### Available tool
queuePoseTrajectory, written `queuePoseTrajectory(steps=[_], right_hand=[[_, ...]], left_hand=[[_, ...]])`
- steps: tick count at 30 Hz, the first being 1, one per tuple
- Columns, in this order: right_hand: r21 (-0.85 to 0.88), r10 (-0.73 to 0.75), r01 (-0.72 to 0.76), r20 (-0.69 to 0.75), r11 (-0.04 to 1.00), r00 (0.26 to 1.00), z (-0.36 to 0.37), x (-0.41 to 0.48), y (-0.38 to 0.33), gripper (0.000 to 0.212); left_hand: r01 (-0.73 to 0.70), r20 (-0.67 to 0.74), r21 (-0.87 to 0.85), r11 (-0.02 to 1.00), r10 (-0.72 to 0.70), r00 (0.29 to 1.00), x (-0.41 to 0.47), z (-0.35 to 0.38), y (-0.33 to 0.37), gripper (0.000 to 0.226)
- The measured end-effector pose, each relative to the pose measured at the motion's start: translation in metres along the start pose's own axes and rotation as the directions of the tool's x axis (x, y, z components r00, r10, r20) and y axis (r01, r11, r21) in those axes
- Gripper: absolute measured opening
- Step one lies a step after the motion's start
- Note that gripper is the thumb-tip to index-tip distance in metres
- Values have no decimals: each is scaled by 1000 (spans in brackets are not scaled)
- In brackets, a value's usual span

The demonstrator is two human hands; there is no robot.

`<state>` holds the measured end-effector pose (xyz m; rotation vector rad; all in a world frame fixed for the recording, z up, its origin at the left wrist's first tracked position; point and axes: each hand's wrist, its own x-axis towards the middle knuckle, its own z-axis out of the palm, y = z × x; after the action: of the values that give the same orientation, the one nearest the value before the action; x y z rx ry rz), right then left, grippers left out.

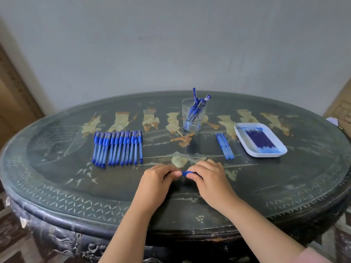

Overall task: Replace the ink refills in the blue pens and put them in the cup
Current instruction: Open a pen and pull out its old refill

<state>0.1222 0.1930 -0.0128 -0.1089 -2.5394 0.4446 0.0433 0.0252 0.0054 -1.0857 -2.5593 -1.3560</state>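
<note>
You are working in what is looking like a room of a home, not a shop or a lab. The desk (pixel 57 186) is telling you most: a worn oval piece in dark lacquer under a glossy top, with pale inlaid figures (pixel 121 121) running across it and carved relief (pixel 62 242) showing below its near edge. Behind the desk a plain painted wall (pixel 171 44) is filling the view. Off the desk's far right a cardboard box (pixel 340 109) is standing, and off its far left a brown patterned frame (pixel 15 92) is showing. On the desk, ordinary stationery is lying: blue pens (pixel 117 148), a glass cup (pixel 198 126), a white tray (pixel 266 154).
</note>
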Motion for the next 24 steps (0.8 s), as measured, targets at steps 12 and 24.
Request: queuePoseTrajectory(steps=[12, 24], right_hand=[[-162, -135, 119, -93, 980, 986, -5, -2, -6, 29], [-121, -87, 57, -257, 991, 963, -12, -4, -1, 21]], left_hand=[[81, 73, 43, 996, -84, 994, 2, 1, 4, 39], [314, 40, -110, 943, -312, 949, 4, -13, 8, 43]])
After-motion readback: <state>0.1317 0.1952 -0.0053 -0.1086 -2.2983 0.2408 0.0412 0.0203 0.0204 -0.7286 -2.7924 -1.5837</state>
